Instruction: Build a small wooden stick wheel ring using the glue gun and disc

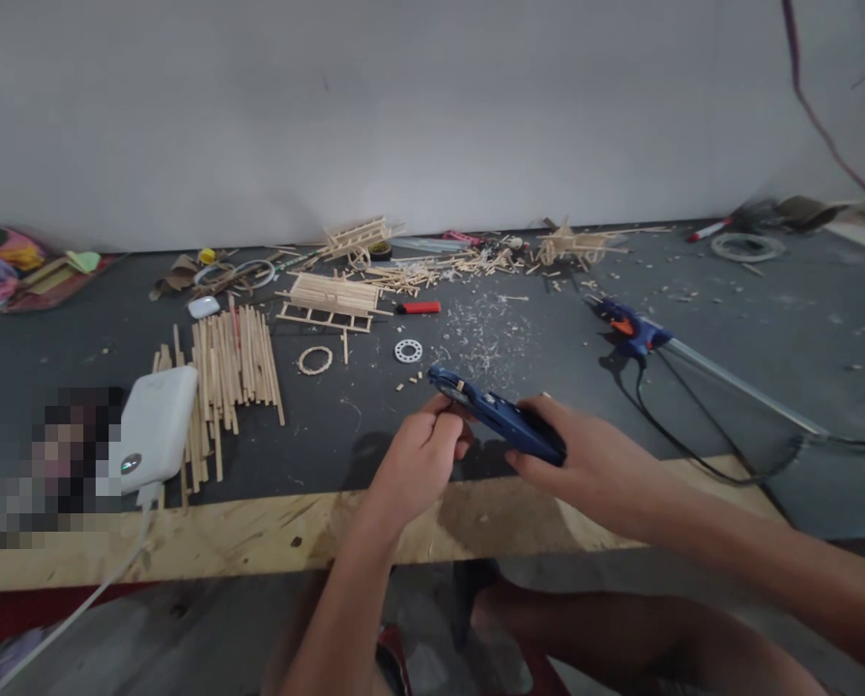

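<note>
My right hand (pixel 581 464) is wrapped round the handles of a blue cutting tool (pixel 508 420), whose exact kind I cannot make out. The tool slants up and left over the near edge of the table. My left hand (pixel 421 454) is closed just below the tool's head, its fingers curled by the jaws. What those fingers pinch, if anything, is hidden. Beyond the tool lie a pale ring with holes (pixel 408 351), a thin wooden ring (pixel 315 361) and a few small cut bits of wood (pixel 405 385).
Wooden sticks (pixel 236 362) lie left beside a white power bank (pixel 158 425) with a cable. Small wooden cart models (pixel 334 295) (pixel 573 244) and a red lighter (pixel 418 307) sit farther back. A blue glue gun (pixel 631 327) with its cord lies right.
</note>
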Available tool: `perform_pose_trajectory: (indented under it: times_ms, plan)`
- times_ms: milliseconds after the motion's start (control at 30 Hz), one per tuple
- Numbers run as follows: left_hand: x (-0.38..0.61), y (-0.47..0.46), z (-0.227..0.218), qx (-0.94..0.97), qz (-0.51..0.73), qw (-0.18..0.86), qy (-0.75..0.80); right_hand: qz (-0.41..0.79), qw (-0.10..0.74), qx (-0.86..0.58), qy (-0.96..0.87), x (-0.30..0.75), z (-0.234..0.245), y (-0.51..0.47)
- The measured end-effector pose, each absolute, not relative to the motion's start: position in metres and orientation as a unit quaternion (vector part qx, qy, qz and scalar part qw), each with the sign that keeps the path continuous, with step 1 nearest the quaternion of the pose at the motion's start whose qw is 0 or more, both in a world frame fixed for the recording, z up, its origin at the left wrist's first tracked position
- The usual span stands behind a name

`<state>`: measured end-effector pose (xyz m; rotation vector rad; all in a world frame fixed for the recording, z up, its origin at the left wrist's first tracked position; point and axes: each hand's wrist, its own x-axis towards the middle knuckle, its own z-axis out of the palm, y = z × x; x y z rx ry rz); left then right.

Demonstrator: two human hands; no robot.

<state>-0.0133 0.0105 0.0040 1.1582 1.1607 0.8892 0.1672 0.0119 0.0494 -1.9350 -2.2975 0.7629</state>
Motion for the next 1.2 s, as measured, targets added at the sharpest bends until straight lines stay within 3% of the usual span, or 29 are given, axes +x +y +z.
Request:
perform_pose_trajectory:
  times_ms: [533,1200]
  plan:
    - [0.003,0.011,-0.005,0.463,0.402,0.557,0.560,0.179,-0.020,-0.630,-0.755,0.168,0.032,0.018]
    - [-0.004,0.021,-0.008,0.354,0.384,0.685,0.508,0.160,-0.086,-0.630,-0.755,0.184,0.022,0.030]
